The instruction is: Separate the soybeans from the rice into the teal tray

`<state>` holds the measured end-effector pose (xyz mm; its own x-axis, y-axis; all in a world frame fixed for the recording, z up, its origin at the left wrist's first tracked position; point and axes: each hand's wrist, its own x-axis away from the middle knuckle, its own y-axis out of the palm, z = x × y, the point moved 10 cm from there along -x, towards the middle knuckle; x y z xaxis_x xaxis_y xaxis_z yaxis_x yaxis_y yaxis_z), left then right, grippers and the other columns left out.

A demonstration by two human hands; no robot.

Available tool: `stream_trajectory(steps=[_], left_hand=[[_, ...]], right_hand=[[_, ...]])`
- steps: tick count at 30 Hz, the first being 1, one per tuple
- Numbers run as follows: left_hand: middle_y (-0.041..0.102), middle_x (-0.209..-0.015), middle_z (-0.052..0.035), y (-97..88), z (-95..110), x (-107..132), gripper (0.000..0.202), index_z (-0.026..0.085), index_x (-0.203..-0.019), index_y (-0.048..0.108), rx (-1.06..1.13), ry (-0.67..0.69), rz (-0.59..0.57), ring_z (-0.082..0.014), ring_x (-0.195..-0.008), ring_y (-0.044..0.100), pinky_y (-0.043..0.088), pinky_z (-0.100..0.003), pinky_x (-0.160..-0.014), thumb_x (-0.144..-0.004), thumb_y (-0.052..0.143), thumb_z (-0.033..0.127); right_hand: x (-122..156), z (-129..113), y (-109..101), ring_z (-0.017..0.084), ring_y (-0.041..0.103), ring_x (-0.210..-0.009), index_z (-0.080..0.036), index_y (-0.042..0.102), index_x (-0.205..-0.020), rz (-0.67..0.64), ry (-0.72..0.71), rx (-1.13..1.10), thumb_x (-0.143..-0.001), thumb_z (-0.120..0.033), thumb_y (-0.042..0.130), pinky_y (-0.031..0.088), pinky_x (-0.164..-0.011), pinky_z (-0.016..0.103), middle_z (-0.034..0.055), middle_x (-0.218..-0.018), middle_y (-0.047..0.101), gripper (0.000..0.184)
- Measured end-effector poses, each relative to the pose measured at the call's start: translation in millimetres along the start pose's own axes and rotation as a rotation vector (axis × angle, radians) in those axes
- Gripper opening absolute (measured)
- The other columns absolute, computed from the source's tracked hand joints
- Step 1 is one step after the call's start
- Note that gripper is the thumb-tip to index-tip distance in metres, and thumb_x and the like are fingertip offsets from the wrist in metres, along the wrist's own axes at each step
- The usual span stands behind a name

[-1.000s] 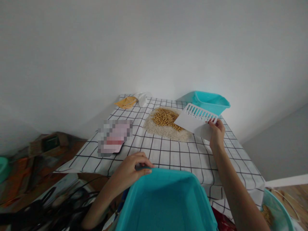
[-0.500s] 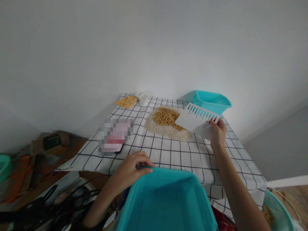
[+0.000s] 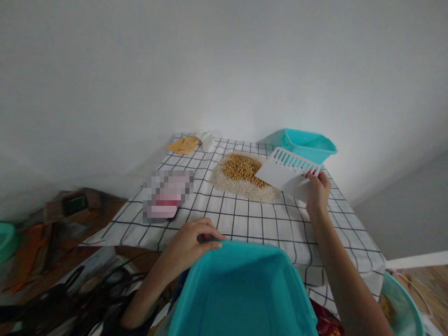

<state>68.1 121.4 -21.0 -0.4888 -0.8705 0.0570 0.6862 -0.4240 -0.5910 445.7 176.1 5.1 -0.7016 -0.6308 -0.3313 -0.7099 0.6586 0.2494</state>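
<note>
My left hand (image 3: 196, 240) is closed on the far left corner of a teal plastic basin (image 3: 241, 298), thumb and fingers pinching its rim. The basin is at the near table edge, and no contents show inside. In my right hand (image 3: 319, 191) is a flat white plastic scraper (image 3: 285, 177) with a row of slots along its far edge, held by its right end. The scraper's left corner reaches the right side of a heap of yellow soybeans (image 3: 241, 168). These beans lie on a spread of pale rice grains (image 3: 238, 189) on the checked tablecloth (image 3: 224, 221).
A second teal basin (image 3: 308, 142) stands at the back right by the wall. Yellow cloth (image 3: 184, 145) and crumpled white material (image 3: 206, 140) lie back left. A blurred pink packet (image 3: 168, 196) is on the left. Below right is a teal tub (image 3: 402, 303); cables (image 3: 119, 275) clutter the lower left.
The view has tilted very slightly. Both hands, the scraper and the basin keep nearly the same places, and the beans and rice look unchanged.
</note>
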Motion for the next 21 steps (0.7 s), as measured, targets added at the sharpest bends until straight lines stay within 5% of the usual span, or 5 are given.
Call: stream_trajectory(steps=[21], left_hand=[[0.071,-0.086,-0.0025,-3.4,3.2,4.4,0.017,0.020,-0.085,0.079,-0.031,0.008,0.037,-0.0191,-0.079,0.063,0.047,-0.030,-0.072,-0.075,0.067,0.015]], right_hand=[[-5.8,4.9,-19.2,0.013,0.054,-0.068,-0.019,0.051,-0.064,0.102,-0.013,-0.034,-0.067,-0.020,0.058,0.039,-0.065,0.026,-0.0029,-0.070,0.057,0.007]])
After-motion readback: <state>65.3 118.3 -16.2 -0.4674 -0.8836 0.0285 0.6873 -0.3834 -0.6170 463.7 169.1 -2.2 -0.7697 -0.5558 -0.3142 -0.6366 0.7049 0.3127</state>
